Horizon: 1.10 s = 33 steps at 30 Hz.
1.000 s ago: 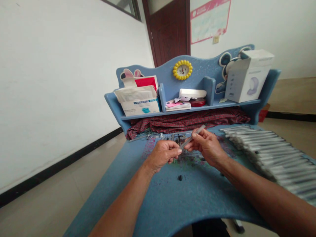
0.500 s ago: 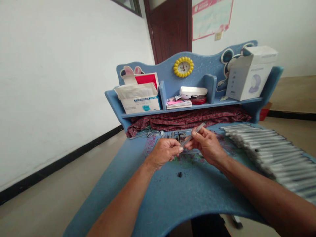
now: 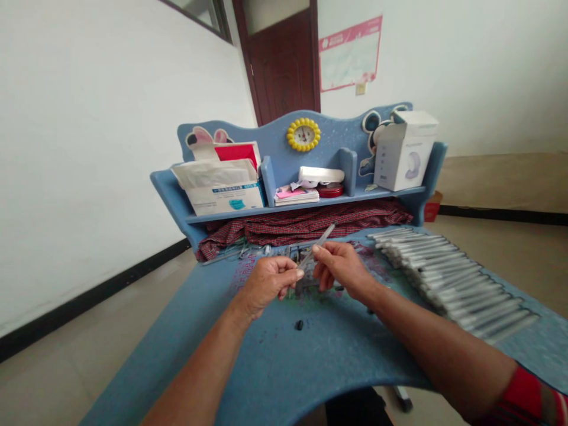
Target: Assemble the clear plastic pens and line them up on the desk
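Between my hands a slim, translucent pen barrel point(image 3: 326, 234) slants up and to the right. My left hand point(image 3: 266, 283) pinches its lower end between thumb and forefinger. Higher up the barrel, the thumb and forefinger of my right hand point(image 3: 342, 266) close on it, while that hand's other fingers hang curled below. Behind the hands, small parts point(image 3: 293, 253) on the table are partly hidden and too small to name. A little black piece point(image 3: 299, 325) lies on the blue table point(image 3: 275, 355) in front of me.
A broad pile of similar pen barrels point(image 3: 452, 278) lies on the right side. Along the back runs a blue shelf point(image 3: 306, 208) with a mask box point(image 3: 226, 198), a white box point(image 3: 406, 154) and a yellow-rimmed clock point(image 3: 303, 135). Red checked cloth point(image 3: 302, 228) is bunched beneath it.
The view has shifted, so the scene sits further left in the picture. My right hand's lower fingers have come away from the barrel; both hands still pinch it.
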Tool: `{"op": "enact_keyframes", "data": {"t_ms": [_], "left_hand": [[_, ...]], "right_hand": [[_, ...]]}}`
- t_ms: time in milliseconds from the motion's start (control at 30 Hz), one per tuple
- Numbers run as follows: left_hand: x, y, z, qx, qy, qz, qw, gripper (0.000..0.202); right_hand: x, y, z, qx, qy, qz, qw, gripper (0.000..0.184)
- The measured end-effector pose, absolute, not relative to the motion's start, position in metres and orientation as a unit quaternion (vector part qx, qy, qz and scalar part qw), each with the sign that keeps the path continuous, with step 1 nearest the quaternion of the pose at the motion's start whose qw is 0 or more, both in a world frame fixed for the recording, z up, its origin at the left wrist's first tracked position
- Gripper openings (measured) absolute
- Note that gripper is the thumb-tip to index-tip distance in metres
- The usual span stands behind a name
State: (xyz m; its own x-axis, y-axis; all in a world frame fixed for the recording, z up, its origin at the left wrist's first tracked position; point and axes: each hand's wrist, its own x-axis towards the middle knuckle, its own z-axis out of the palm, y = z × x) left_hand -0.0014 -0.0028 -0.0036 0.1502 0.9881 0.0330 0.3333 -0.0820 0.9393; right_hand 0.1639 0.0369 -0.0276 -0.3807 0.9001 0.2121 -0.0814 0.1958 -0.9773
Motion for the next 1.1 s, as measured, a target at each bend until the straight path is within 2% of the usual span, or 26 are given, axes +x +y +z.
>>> {"op": "enact_keyframes", "data": {"t_ms": [100, 167, 267, 367, 700, 900, 1100], "left_hand": [[-0.006, 0.001, -0.004, 0.615, 0.554, 0.383, 0.41, 0.021], [-0.008, 0.003, -0.004, 0.612, 0.569, 0.371, 0.406, 0.021], [-0.007, 0.003, -0.001, 0.627, 0.574, 0.341, 0.402, 0.021], [-0.005, 0.001, 0.003, 0.646, 0.568, 0.312, 0.404, 0.022], [-0.006, -0.003, 0.007, 0.682, 0.526, 0.301, 0.41, 0.04], [-0.003, -0.003, 0.004, 0.692, 0.541, 0.255, 0.405, 0.04], [-0.003, 0.0, -0.004, 0.708, 0.53, 0.239, 0.402, 0.038]], "right_hand": [[0.165, 0.035, -0.03, -0.374, -0.767, 0.277, 0.442, 0.029], [0.166, 0.031, -0.029, -0.377, -0.83, 0.104, 0.397, 0.018], [0.166, 0.022, -0.025, -0.372, -0.884, -0.027, 0.284, 0.025], [0.165, 0.018, -0.022, -0.375, -0.9, -0.068, 0.211, 0.024], [0.184, 0.005, 0.016, -0.421, -0.893, -0.128, 0.091, 0.025], [0.252, -0.006, 0.032, -0.475, -0.868, -0.144, -0.001, 0.027], [0.34, -0.006, 0.013, -0.589, -0.796, -0.117, -0.081, 0.025]]}}
